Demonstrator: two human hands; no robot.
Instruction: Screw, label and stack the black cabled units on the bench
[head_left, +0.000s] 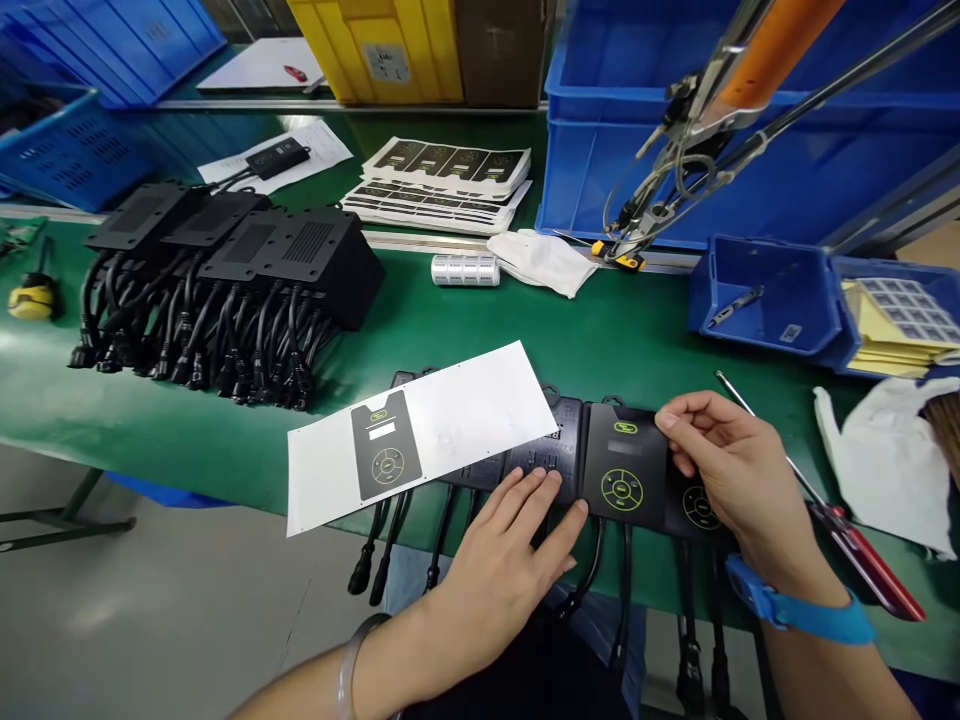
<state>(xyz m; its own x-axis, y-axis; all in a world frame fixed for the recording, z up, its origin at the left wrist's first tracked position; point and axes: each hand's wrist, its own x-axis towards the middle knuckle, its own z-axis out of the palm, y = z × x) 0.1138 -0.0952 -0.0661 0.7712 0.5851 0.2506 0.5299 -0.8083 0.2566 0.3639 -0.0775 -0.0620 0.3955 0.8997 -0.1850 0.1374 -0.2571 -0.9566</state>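
Observation:
Black boxes (564,440) with cables hanging over the bench's front edge lie in a row before me. My left hand (517,550) rests on them, fingers spread, fingertips touching a bare box and the edge of the neighbouring one. My right hand (712,460) pinches the upper right corner of a black label (624,462) with green markings, which lies over a box. Under and beside my right hand is another labelled box (701,505). A white sheet (472,410) bearing one black label (388,445) lies slantwise over the boxes at the left.
Stacked black boxes (300,250) with bundled cables stand at the left. Label sheets (450,165), a roll (465,270) and a white glove (544,260) lie behind. An orange tool (780,50) hangs above; blue trays (772,300) and a red-handled tool (870,565) are at the right.

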